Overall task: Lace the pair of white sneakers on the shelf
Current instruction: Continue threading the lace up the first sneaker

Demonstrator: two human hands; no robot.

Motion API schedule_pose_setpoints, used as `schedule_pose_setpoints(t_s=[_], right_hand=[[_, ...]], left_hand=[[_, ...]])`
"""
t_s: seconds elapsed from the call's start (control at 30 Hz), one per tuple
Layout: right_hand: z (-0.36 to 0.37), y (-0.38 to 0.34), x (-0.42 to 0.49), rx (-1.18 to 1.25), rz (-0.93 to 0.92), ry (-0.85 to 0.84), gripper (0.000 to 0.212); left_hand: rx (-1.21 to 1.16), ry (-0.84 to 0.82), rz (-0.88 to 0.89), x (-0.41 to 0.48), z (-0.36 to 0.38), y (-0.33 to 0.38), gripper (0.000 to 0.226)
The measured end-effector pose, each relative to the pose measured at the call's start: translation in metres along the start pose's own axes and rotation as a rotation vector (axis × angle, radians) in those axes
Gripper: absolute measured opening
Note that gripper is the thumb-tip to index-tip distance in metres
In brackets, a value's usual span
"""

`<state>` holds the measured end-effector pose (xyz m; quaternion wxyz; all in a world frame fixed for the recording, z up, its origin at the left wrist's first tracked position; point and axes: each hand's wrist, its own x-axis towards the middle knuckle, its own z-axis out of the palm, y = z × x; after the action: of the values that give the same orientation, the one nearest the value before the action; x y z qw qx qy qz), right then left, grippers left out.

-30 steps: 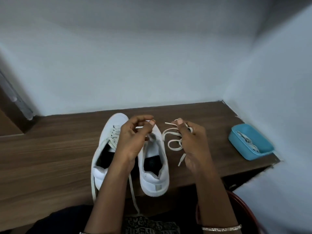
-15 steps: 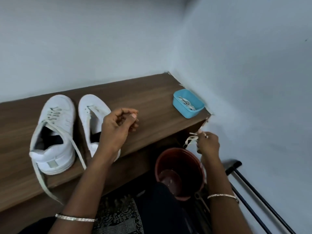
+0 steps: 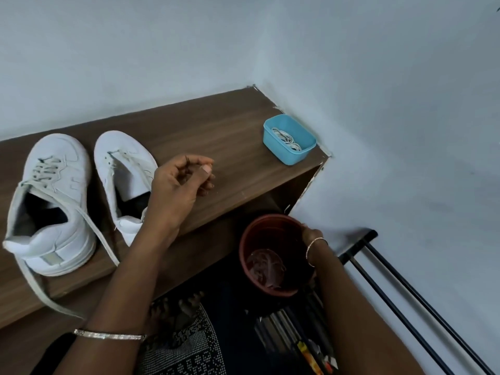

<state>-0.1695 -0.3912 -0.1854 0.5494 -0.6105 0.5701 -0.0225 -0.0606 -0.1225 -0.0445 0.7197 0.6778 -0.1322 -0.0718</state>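
- Here, the laced sneaker (image 3: 54, 201) and the unlaced sneaker (image 3: 121, 169) stand side by side on the shelf (image 3: 216, 131), toes to the wall.
- I see the left hand (image 3: 178, 185) just beside the unlaced sneaker, fingers curled, holding nothing.
- The right hand (image 3: 311, 234) is at the pot (image 3: 244, 261) rim below the shelf; I cannot tell its grip.

No lettering I can read anywhere before me, none on my white sneakers (image 3: 54, 171), grey heel tab (image 3: 51, 258) too blurred, blue tub (image 3: 284, 155) plain
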Motion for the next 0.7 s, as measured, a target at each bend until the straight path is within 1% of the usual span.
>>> schedule_pose_setpoints(t_s=[0.07,0.13,0.23,0.3,0.4,0.5,0.7], right_hand=[[-0.006,-0.008,0.000,0.047,0.042,0.024,0.046],[-0.010,-0.018,-0.001,0.108,0.044,0.008,0.042],[-0.013,-0.045,-0.021,0.217,-0.017,-0.026,0.033],[-0.011,-0.067,-0.040,0.294,-0.101,-0.053,0.028],[0.014,-0.102,-0.082,0.346,-0.270,-0.098,0.020],[0.050,-0.129,-0.132,0.375,-0.431,-0.224,0.015],[0.134,-0.151,-0.219,0.415,-0.627,-0.451,0.017]], left_hand=[[0.000,0.002,0.002,0.001,0.002,0.000,0.011],[0.002,0.001,0.001,0.001,0.004,0.000,0.011],[0.006,0.002,0.007,-0.002,0.005,0.000,0.011],[0.017,0.000,0.012,-0.003,0.004,0.004,0.011],[0.023,0.058,0.057,-0.001,-0.008,0.018,0.011],[0.008,0.136,0.096,0.003,-0.023,0.033,0.011],[0.108,0.295,0.131,0.005,-0.074,0.049,0.010]])
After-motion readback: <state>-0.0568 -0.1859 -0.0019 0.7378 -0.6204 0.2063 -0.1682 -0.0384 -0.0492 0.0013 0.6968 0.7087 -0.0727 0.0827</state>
